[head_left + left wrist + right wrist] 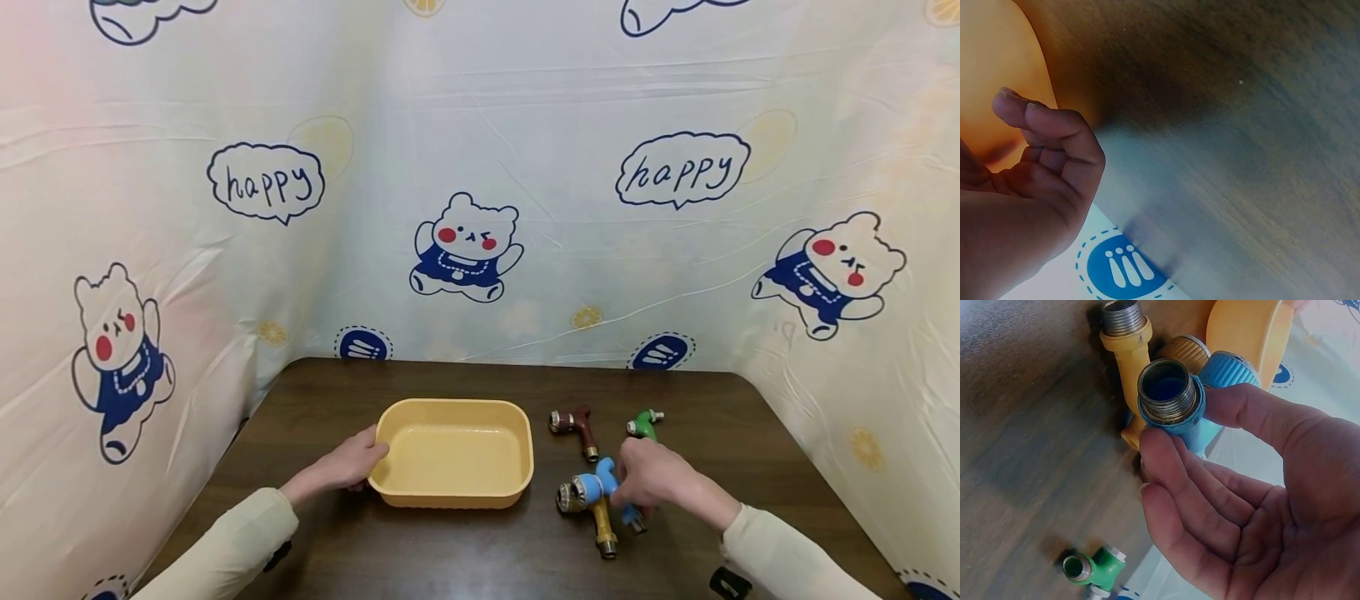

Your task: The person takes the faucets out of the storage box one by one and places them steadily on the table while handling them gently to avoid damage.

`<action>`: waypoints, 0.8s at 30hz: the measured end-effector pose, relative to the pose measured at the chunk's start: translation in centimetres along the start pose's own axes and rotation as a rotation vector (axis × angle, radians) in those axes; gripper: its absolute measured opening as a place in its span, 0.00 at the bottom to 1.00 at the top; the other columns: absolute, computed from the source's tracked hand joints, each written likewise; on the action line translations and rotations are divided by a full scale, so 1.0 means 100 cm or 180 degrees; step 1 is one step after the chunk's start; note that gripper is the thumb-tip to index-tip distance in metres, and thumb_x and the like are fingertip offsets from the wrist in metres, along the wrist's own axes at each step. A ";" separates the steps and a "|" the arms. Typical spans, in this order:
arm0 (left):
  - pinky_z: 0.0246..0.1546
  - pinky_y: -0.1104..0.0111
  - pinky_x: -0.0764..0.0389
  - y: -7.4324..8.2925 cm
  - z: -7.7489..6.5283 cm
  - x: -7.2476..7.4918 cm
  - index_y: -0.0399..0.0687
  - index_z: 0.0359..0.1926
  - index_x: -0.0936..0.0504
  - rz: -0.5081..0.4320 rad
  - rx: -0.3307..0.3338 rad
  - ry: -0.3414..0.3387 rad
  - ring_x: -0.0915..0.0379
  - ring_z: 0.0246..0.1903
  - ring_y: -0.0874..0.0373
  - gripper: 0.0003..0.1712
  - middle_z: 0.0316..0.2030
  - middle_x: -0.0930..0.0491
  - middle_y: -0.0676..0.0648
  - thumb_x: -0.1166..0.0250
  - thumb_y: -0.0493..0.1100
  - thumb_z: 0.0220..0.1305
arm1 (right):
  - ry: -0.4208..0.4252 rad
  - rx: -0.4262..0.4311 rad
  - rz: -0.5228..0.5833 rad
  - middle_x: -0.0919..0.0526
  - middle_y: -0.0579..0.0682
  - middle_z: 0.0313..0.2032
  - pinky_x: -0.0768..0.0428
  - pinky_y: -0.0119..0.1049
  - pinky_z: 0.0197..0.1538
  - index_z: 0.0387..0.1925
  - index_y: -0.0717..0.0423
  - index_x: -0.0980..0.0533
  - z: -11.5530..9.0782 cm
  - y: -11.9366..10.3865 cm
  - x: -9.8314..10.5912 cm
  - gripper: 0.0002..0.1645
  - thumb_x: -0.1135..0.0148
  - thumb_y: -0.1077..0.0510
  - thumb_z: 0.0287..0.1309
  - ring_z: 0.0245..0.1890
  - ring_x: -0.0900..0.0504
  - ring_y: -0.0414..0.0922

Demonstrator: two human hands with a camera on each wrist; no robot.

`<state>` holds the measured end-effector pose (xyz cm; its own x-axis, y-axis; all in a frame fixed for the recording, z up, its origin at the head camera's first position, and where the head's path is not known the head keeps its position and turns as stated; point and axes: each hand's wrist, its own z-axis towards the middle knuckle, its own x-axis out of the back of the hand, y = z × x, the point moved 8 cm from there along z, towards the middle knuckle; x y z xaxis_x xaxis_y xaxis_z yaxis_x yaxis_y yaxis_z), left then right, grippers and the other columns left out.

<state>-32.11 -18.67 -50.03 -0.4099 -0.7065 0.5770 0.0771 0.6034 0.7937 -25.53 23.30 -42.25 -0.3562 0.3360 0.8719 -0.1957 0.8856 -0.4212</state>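
My left hand (358, 460) holds the left rim of a yellow rectangular plastic basin (453, 502). In the left wrist view its fingers (1075, 134) curl beside the basin wall (1010, 56). My right hand (651, 477) pinches a blue pipe fitting (604, 478) with a ribbed collar and bare metal threads. Seen from the right wrist, the thumb and fingertips close on the fitting just below its threaded end (1169, 394). A yellow pipe fitting (603, 525) of similar shape lies right beside the blue one, partly overlapped by it.
A dark red pipe fitting (581, 429) lies right of the basin, toward the back. Beyond my right hand is a small green fitting (645, 423). The brown wooden table (465, 558) meets printed cloth walls (555, 167) at its back and sides.
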 end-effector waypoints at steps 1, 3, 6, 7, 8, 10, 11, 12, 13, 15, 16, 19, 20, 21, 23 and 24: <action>0.12 0.66 0.27 -0.004 0.003 0.000 0.24 0.63 0.37 0.0028 -0.0081 -0.0020 0.30 0.13 0.56 0.25 0.21 0.24 0.45 0.54 0.42 0.77 | 0.0002 0.0011 -0.0004 0.27 0.43 0.06 0.43 0.29 0.17 0.07 0.49 0.31 0.000 0.000 0.000 0.22 0.28 0.62 0.44 0.11 0.18 0.48; 0.12 0.67 0.28 -0.002 0.003 0.001 0.23 0.62 0.37 0.0039 -0.0080 -0.0001 0.30 0.13 0.56 0.25 0.21 0.24 0.45 0.54 0.42 0.77 | 0.0003 -0.0011 -0.0003 0.26 0.43 0.06 0.43 0.30 0.18 0.07 0.49 0.31 0.000 0.002 0.000 0.22 0.28 0.62 0.44 0.12 0.18 0.48; 0.12 0.69 0.30 0.004 -0.002 0.001 0.24 0.64 0.36 0.0025 0.0049 0.0086 0.32 0.12 0.57 0.24 0.20 0.24 0.45 0.54 0.40 0.77 | 0.0000 -0.0112 -0.0019 0.26 0.44 0.07 0.43 0.30 0.18 0.07 0.50 0.30 -0.001 0.006 -0.001 0.23 0.26 0.60 0.46 0.11 0.19 0.46; 0.12 0.69 0.30 0.005 -0.002 0.001 0.25 0.64 0.36 0.0031 0.0085 0.0110 0.32 0.12 0.57 0.24 0.20 0.24 0.45 0.54 0.39 0.77 | 0.0001 -0.0138 -0.0023 0.25 0.44 0.07 0.42 0.30 0.17 0.08 0.50 0.30 -0.001 0.007 -0.001 0.23 0.26 0.60 0.46 0.11 0.19 0.45; 0.13 0.69 0.31 0.010 -0.006 0.000 0.27 0.65 0.35 0.0012 0.0186 0.0145 0.33 0.13 0.57 0.23 0.20 0.24 0.44 0.54 0.39 0.77 | 0.0005 -0.0169 -0.0015 0.25 0.44 0.07 0.42 0.30 0.17 0.08 0.51 0.29 -0.001 0.008 -0.001 0.23 0.25 0.60 0.46 0.11 0.19 0.45; 0.13 0.69 0.31 0.012 -0.008 -0.001 0.28 0.65 0.35 0.0041 0.0232 0.0177 0.33 0.13 0.57 0.23 0.20 0.24 0.44 0.53 0.38 0.77 | 0.0014 -0.0210 0.0000 0.25 0.44 0.07 0.40 0.30 0.17 0.08 0.52 0.29 -0.003 0.009 -0.001 0.23 0.24 0.60 0.47 0.11 0.20 0.45; 0.13 0.69 0.31 0.013 -0.009 -0.001 0.28 0.66 0.34 0.0049 0.0244 0.0189 0.33 0.13 0.56 0.23 0.21 0.24 0.44 0.53 0.38 0.77 | 0.0013 -0.0216 0.0010 0.25 0.44 0.07 0.40 0.30 0.17 0.08 0.52 0.28 -0.003 0.010 -0.002 0.22 0.24 0.60 0.47 0.11 0.19 0.45; 0.13 0.69 0.31 0.014 -0.010 -0.002 0.28 0.66 0.34 0.0060 0.0248 0.0198 0.33 0.13 0.56 0.23 0.21 0.25 0.45 0.53 0.38 0.78 | 0.0016 -0.0222 0.0024 0.24 0.44 0.08 0.39 0.30 0.17 0.09 0.52 0.27 -0.004 0.011 -0.002 0.22 0.24 0.60 0.48 0.11 0.19 0.46; 0.13 0.69 0.31 0.014 -0.010 -0.002 0.28 0.66 0.34 0.0067 0.0248 0.0202 0.33 0.13 0.56 0.22 0.21 0.25 0.45 0.53 0.39 0.78 | 0.0017 -0.0214 0.0034 0.24 0.45 0.08 0.39 0.30 0.17 0.09 0.53 0.27 -0.005 0.011 -0.002 0.22 0.24 0.60 0.48 0.11 0.19 0.46; 0.13 0.69 0.31 0.014 -0.010 -0.002 0.29 0.66 0.34 0.0073 0.0243 0.0214 0.34 0.13 0.56 0.22 0.21 0.25 0.45 0.52 0.39 0.78 | 0.0024 -0.0212 0.0050 0.24 0.45 0.08 0.38 0.30 0.17 0.09 0.53 0.26 -0.006 0.013 -0.002 0.21 0.24 0.60 0.48 0.11 0.19 0.46; 0.13 0.69 0.31 0.013 -0.009 -0.002 0.29 0.66 0.34 0.0074 0.0248 0.0216 0.34 0.13 0.56 0.22 0.21 0.25 0.45 0.53 0.39 0.78 | 0.0021 -0.0206 0.0056 0.24 0.44 0.08 0.38 0.29 0.17 0.09 0.53 0.26 -0.006 0.013 -0.002 0.21 0.24 0.60 0.48 0.11 0.19 0.45; 0.13 0.69 0.32 0.011 -0.008 -0.001 0.28 0.66 0.34 0.0078 0.0249 0.0221 0.34 0.13 0.56 0.22 0.21 0.24 0.44 0.53 0.38 0.78 | 0.0018 -0.0204 0.0071 0.25 0.43 0.08 0.38 0.29 0.17 0.10 0.53 0.26 -0.006 0.015 -0.002 0.21 0.24 0.60 0.48 0.10 0.21 0.42; 0.13 0.69 0.32 0.010 -0.008 -0.001 0.28 0.65 0.34 0.0076 0.0246 0.0220 0.34 0.13 0.56 0.22 0.21 0.24 0.44 0.53 0.38 0.78 | 0.0018 -0.0209 0.0074 0.25 0.43 0.08 0.38 0.29 0.17 0.10 0.52 0.26 -0.007 0.016 -0.002 0.21 0.23 0.60 0.47 0.10 0.22 0.40; 0.13 0.69 0.32 0.010 -0.008 -0.001 0.28 0.65 0.34 0.0076 0.0244 0.0216 0.34 0.13 0.56 0.22 0.21 0.24 0.44 0.53 0.38 0.77 | 0.0008 -0.0209 0.0074 0.25 0.43 0.08 0.38 0.28 0.17 0.10 0.52 0.26 -0.007 0.017 -0.002 0.21 0.23 0.60 0.47 0.10 0.23 0.40; 0.13 0.69 0.31 0.011 -0.008 -0.001 0.28 0.65 0.34 0.0070 0.0222 0.0210 0.34 0.13 0.56 0.22 0.21 0.25 0.44 0.52 0.39 0.77 | -0.0002 -0.0231 0.0080 0.25 0.43 0.08 0.38 0.28 0.18 0.10 0.53 0.26 -0.009 0.019 -0.002 0.20 0.23 0.60 0.47 0.10 0.24 0.39; 0.13 0.69 0.31 0.012 -0.008 -0.001 0.28 0.65 0.34 0.0069 0.0210 0.0205 0.34 0.13 0.56 0.22 0.21 0.25 0.44 0.52 0.39 0.77 | -0.0006 -0.0245 0.0080 0.25 0.43 0.08 0.37 0.28 0.18 0.10 0.53 0.25 -0.009 0.020 -0.002 0.20 0.23 0.61 0.47 0.10 0.24 0.38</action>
<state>-31.24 -18.15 -48.96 -0.3493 -0.7140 0.6068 0.0246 0.6404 0.7677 -24.97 25.28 -43.05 -0.3617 0.3579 0.8608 -0.1158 0.8990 -0.4224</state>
